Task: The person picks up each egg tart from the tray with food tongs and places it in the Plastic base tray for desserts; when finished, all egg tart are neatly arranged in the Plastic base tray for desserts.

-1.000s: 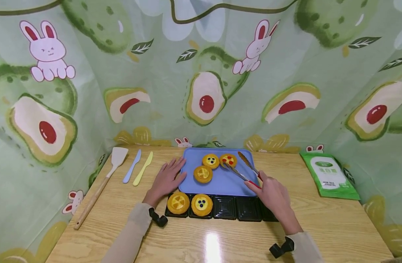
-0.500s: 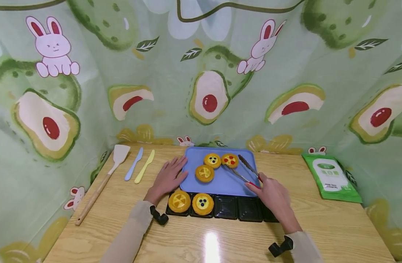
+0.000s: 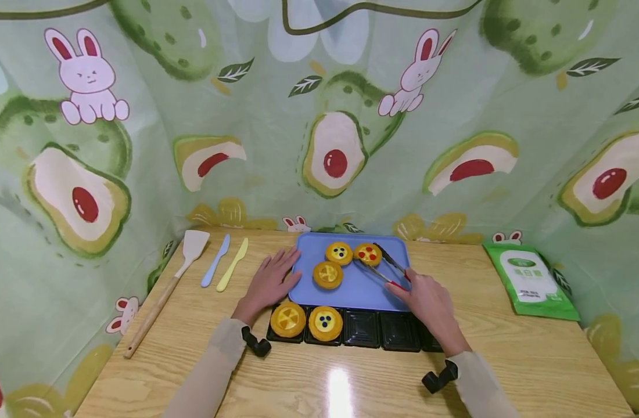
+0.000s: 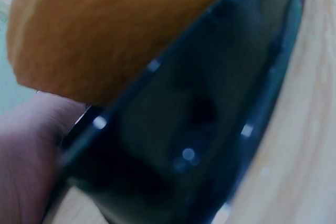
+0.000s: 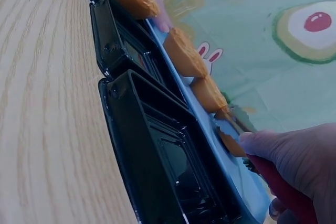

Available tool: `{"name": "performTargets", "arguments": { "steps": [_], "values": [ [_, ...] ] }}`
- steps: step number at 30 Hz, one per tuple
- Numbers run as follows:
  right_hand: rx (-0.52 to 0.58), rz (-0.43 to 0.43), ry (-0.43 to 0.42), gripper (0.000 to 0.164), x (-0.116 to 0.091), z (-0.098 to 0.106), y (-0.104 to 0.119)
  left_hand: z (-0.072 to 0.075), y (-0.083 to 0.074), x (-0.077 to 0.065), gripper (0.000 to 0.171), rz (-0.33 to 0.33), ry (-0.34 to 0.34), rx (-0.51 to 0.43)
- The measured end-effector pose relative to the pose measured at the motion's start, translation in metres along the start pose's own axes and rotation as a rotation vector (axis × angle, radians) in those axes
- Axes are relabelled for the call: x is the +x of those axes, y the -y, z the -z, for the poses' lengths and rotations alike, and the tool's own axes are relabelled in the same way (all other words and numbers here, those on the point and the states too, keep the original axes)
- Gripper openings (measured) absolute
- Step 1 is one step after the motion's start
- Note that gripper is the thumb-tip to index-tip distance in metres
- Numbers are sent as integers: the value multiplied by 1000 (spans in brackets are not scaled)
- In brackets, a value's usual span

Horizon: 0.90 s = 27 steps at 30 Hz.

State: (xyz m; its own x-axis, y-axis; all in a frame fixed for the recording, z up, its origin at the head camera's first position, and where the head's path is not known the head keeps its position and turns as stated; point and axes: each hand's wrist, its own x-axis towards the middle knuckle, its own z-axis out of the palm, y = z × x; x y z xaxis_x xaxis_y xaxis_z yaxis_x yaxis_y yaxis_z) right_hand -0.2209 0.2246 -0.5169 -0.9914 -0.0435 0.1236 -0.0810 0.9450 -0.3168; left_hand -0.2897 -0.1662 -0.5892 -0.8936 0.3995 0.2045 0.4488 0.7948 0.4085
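Fingers of the right hand [image 3: 428, 299] curl round the red handles of the metal tongs [image 3: 374, 270], whose arms stand apart, one tip at the near left edge of the red-dotted tart [image 3: 368, 255] and the other at its right; whether both tips touch the crust cannot be told. The left hand [image 3: 269, 284] lies flat, fingers straight and a little spread, at the left rim of the blue tray [image 3: 361, 295]. The red-dotted tart sits near the tray's far edge, just beside a blue-dotted tart [image 3: 339, 253], with a wedge-topped tart [image 3: 327, 274] nearer the left hand. Blue tray floor shows from these tarts to the near rim. Along that rim runs a row of black compartments [image 3: 361, 328]; the two leftmost hold tarts, those further right show ridged floors, and the right forearm crosses the end one. Wooden bench [image 3: 298, 377] stretches in front of the row, and right to a green bag [image 3: 531, 281]; two plastic knives [image 3: 233, 265] and a spatula [image 3: 165, 294] lie left.
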Motion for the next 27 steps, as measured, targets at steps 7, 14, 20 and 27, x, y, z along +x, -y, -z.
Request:
{"name": "performTargets", "arguments": {
  "steps": [7,14,20,27],
  "values": [
    [9,-3,4,52,0,-2,2,4,-4,-2,65,-4,-11,-20],
    [-7,2,-8,52,-2,-5,0,7,-2,-3,66,23,29,-4],
    [-20,10,-28,52,-3,-2,-4,5,-4,-1,66,14,16,-10],
    [4,17,-33,50,-9,3,-4,4,-5,-1,66,17,13,-14]
  ]
}}
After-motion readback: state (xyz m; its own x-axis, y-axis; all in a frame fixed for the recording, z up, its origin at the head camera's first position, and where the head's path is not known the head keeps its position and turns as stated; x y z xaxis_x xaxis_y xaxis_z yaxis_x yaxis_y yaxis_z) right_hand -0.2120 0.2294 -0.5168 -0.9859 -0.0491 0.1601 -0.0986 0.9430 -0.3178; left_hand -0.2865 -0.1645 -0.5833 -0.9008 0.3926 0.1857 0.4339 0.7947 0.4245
